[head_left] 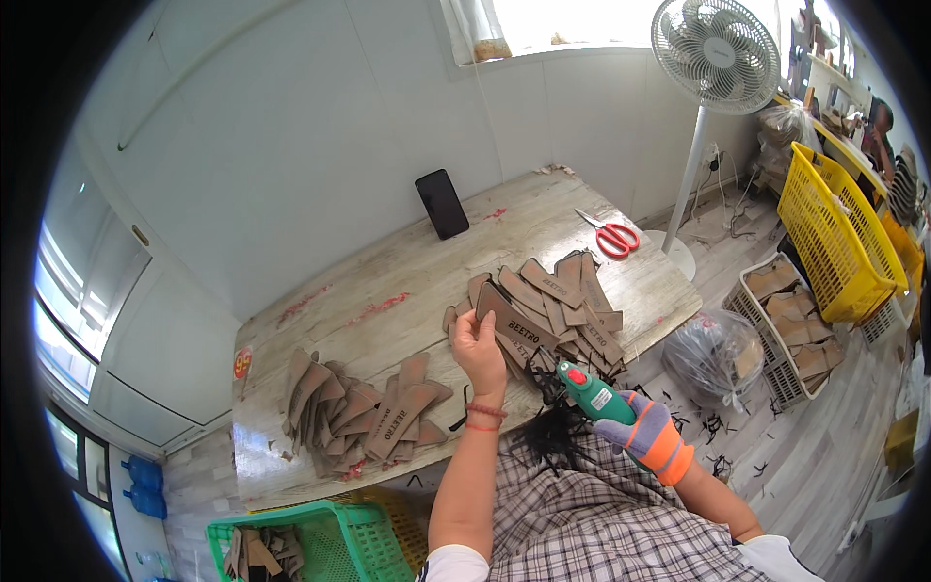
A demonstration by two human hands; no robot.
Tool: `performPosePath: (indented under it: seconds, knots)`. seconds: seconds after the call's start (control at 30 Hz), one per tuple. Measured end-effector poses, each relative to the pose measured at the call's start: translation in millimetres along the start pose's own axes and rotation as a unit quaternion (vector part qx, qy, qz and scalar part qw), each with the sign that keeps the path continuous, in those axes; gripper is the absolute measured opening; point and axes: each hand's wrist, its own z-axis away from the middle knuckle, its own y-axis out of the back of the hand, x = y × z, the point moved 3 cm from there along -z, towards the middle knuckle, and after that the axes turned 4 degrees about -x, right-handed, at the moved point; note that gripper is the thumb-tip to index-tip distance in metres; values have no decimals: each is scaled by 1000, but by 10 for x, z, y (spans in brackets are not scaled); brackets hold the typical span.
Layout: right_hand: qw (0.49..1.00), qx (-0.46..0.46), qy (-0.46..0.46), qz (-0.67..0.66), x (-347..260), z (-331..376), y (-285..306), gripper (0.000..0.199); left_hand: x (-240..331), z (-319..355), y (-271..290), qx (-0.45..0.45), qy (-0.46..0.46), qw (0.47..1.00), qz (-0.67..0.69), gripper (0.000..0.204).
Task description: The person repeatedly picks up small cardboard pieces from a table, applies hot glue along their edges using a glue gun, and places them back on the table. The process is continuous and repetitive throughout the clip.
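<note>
My left hand, bare with a beaded bracelet, pinches a curved brown fabric piece with dark printing, lifted above a pile. My right hand wears a grey and orange work glove and grips a green handheld power tool with a red switch. The tool's tip points at the near end of the held piece, among black scraps that hide it. Underneath and behind lies a heap of similar brown pieces. A second heap of brown pieces sits left of my forearm.
On the worn wooden table lie red-handled scissors, and a black phone leans against the wall. A green basket stands below left. To the right are a fan, a plastic bag, a yellow crate and a person farther off.
</note>
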Motion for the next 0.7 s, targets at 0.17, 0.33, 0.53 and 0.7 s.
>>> performPosePath:
  seconds: [0.17, 0.33, 0.53, 0.7]
  knots:
    - [999, 39, 17, 30, -194, -22, -65, 53, 573, 276, 105, -9, 98, 971, 220, 6]
    - [1000, 14, 16, 14, -169, 10, -140, 55, 690, 490, 112, 12, 128, 970, 206, 6]
    - [1000, 14, 1, -25, -210, 43, -140, 55, 687, 632, -21, 31, 181, 953, 240, 9]
    - [1000, 13, -5, -15, -246, 59, -106, 53, 626, 737, -85, 24, 213, 939, 268, 10]
